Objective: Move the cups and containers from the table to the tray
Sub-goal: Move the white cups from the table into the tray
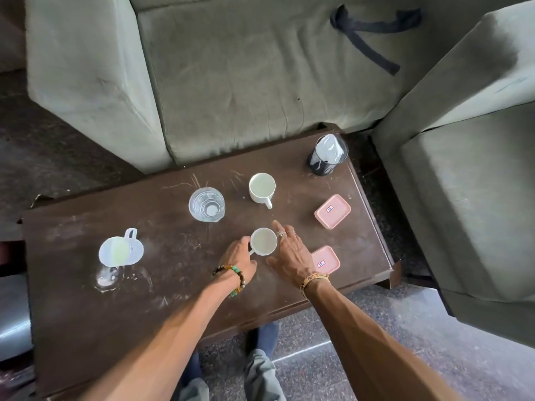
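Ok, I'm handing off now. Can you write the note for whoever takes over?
Left hand: grips the near mug at its handle.
Right hand: open, fingers beside that mug, partly covering the near pink box.
On the table: near mug, far mug, glass, jug, both pink boxes (far one).
Done: nothing that shows; no tray plainly in view.
Left: all six to move, near mug first.

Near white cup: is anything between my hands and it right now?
Nothing visible does. The left hand is at the handle of the near white cup, and the right hand is open beside its right side. The nearer pink container lies beyond the right hand, not in the gap.
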The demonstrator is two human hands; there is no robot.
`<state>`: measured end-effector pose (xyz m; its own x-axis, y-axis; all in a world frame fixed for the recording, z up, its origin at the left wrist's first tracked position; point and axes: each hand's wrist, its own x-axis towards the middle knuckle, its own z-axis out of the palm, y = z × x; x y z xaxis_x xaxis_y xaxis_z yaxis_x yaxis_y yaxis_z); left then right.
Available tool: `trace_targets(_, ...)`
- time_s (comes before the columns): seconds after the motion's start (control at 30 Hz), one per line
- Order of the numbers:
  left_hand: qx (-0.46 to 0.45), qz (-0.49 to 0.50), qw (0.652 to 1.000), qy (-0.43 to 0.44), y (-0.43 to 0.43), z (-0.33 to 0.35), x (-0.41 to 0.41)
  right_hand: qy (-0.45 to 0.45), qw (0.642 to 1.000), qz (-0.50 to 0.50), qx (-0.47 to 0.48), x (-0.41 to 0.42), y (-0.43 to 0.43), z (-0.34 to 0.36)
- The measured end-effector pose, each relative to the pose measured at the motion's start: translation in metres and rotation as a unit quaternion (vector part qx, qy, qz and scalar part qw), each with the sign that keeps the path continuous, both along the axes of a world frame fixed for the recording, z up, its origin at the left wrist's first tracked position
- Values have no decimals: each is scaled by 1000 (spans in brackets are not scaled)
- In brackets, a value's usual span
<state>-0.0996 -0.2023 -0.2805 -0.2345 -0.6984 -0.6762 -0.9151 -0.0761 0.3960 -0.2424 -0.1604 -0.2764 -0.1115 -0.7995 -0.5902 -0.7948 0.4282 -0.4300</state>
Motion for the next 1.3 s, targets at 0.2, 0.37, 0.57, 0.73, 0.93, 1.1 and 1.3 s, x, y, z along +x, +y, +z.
trace_targets(0.2,31,59,998,20,5,-14,2,-11,1000,-16,-10,12,-4,-17)
trace_targets(0.37,28,99,994,40,4,-9,10,0,999,-25,-35,22,-2,-11)
trace_targets(0.57,17,148,983,105,3,35,37,23,996,18,-84,32,-2,43)
trace_targets(0.73,-35,161,976,142,-13,117,66,3,992,41,-122,54,-26,123)
trace_targets(0.93,-142,179,960,161,-34,225,108,-21,980,67,-186,91,-58,219)
trace_targets(1.1,-202,184,952,141,-37,291,148,-36,968,80,-236,126,-71,282)
trace_targets(1.3,-264,179,936,152,-30,345,192,-39,949,79,-303,162,-62,349)
